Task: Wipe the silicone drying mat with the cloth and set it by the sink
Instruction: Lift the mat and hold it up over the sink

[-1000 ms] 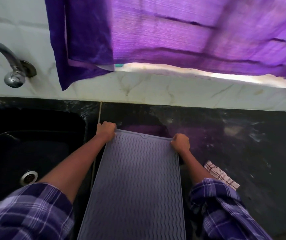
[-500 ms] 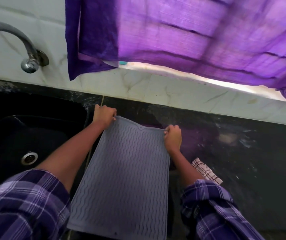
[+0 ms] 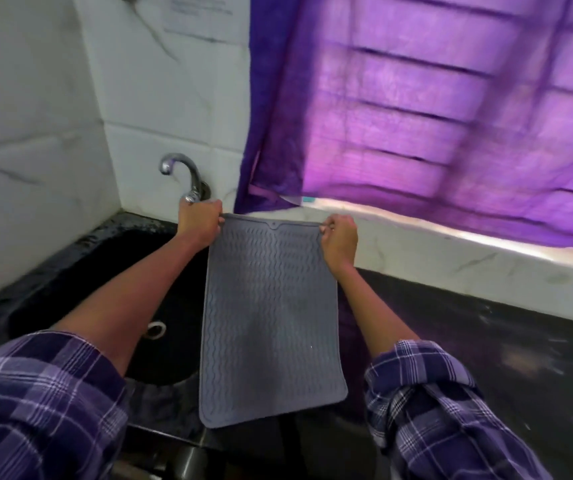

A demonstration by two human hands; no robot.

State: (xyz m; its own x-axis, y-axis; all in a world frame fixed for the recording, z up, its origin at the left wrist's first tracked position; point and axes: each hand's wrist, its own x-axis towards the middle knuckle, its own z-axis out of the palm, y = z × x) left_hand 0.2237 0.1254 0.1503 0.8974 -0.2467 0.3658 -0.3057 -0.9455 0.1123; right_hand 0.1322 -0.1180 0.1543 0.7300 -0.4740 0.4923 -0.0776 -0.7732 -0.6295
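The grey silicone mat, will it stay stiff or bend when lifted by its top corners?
Probably floppy: the mat hangs straight down from the left hand and right hand. Likely light, since corner pinches alone carry it.

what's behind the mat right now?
The mat, held up by the left hand and right hand, hangs over the sink edge and counter. What lies directly behind is covered.
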